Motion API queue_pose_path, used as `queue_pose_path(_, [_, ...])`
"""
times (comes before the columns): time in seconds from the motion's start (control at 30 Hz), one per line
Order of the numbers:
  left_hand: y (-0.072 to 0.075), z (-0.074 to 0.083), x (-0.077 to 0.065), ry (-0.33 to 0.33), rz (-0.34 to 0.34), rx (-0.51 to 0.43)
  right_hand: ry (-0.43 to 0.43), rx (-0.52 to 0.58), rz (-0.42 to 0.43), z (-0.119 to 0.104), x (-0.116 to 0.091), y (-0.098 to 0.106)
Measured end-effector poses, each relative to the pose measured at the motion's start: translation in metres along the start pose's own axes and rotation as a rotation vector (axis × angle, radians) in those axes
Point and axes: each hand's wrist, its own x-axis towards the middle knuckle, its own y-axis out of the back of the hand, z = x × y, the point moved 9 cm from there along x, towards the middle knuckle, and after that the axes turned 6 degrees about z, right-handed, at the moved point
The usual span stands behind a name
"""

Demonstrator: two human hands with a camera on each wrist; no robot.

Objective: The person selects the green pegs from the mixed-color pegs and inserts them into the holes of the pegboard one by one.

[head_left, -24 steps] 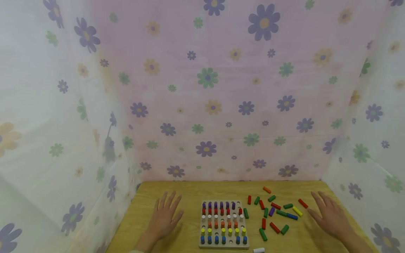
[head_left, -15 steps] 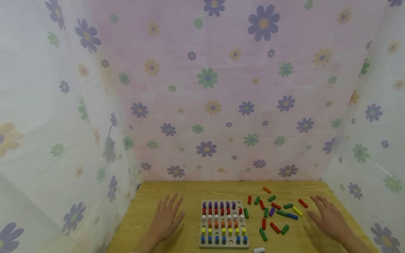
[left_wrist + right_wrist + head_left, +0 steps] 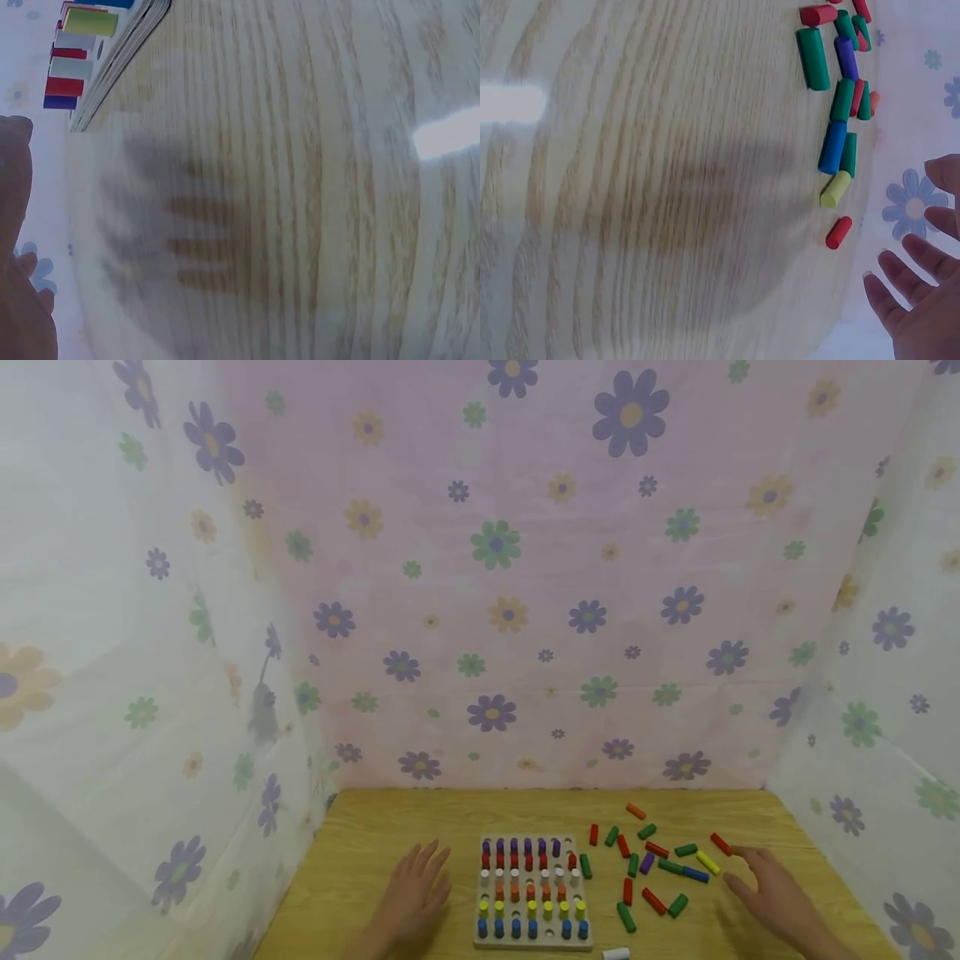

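Note:
A pegboard stands on the table with rows of purple, red, white, orange, yellow and blue pegs; some holes are bare. My left hand hovers to its left, fingers loosely extended and holding nothing. In the left wrist view, part of the left hand shows at the edge, apart from the board. On the other side, my right hand hovers beside the loose pegs, fingers spread and holding nothing. A red peg lies nearest its fingertips, close to a yellow peg and a blue peg.
Several loose pegs, mostly green and red, lie scattered right of the board, including a purple peg and an orange peg. A white peg lies at the front. Flowered cloth encloses the wooden table at the back and sides.
The left hand has moved right and a little down, closer to the board. The right hand has turned slightly, its fingers now drawn closer together. Pegs and board stay in place.

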Motion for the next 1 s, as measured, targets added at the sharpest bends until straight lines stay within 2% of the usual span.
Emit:
queue_pose_path(0.2, [-0.011, 0.003, -0.005, 0.038, -0.07, -0.071, -0.036, 0.078, -0.046, -0.004, -0.004, -0.014])
queue_pose_path(0.4, [-0.025, 0.006, -0.009, 0.053, -0.077, -0.113, -0.104, 0.133, -0.113, -0.003, -0.004, -0.027])
queue_pose_path(0.53, [-0.036, 0.009, -0.009, 0.053, -0.081, -0.145, -0.141, 0.158, -0.123, 0.0, -0.005, -0.034])
queue_pose_path(0.77, [-0.06, 0.006, -0.006, 0.097, -0.14, -0.18, -0.209, 0.178, -0.151, 0.0, -0.01, -0.053])
queue_pose_path(1.0, [-0.07, 0.001, -0.005, 0.125, -0.169, -0.193, -0.255, 0.222, -0.157, 0.0, -0.014, -0.067])
